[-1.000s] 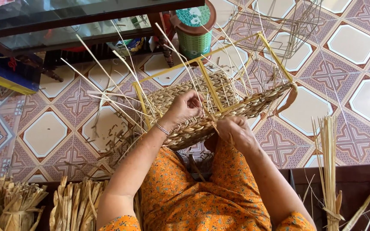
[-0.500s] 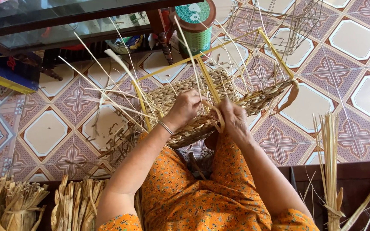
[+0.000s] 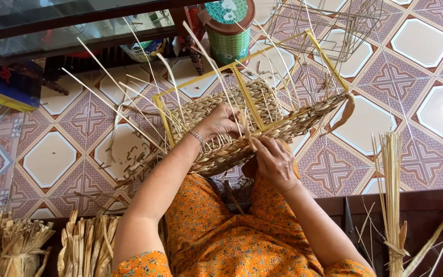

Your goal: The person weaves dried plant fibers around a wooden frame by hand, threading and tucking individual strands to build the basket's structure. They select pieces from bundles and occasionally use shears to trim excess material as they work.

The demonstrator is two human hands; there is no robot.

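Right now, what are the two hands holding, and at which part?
Both hold the half-woven basket: the left hand inside at its woven wall, the right hand at the near outer wall, pinching a straw strand there.

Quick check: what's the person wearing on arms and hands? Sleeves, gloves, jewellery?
No gloves: the left hand and right hand are bare. A thin silver-coloured bracelet circles the left wrist; the right wrist shows nothing. Forearms are uncovered. Short sleeves of an orange garment with a small floral print end near the shoulders.
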